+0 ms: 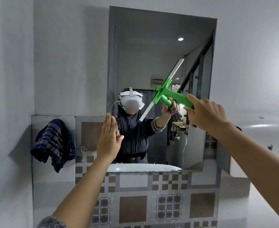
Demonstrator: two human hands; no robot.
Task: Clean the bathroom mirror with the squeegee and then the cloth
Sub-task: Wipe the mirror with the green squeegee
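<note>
A tall rectangular mirror (151, 51) hangs on the grey wall above a tiled band. My right hand (206, 114) grips the green handle of a squeegee (173, 94). Its white blade runs diagonally across the right half of the glass, from upper right to lower left. My left hand (109, 140) is flat and open, fingers together, pressed against the mirror's lower left edge. A dark blue checked cloth (55, 143) hangs on the wall to the left of the mirror. The mirror reflects a person wearing a headset.
Patterned brown and grey tiles (133, 208) cover the wall below the mirror. A white basin rim shows reflected at the mirror's bottom. A pale curved surface (266, 129) lies at the right. Plain grey wall fills the left side.
</note>
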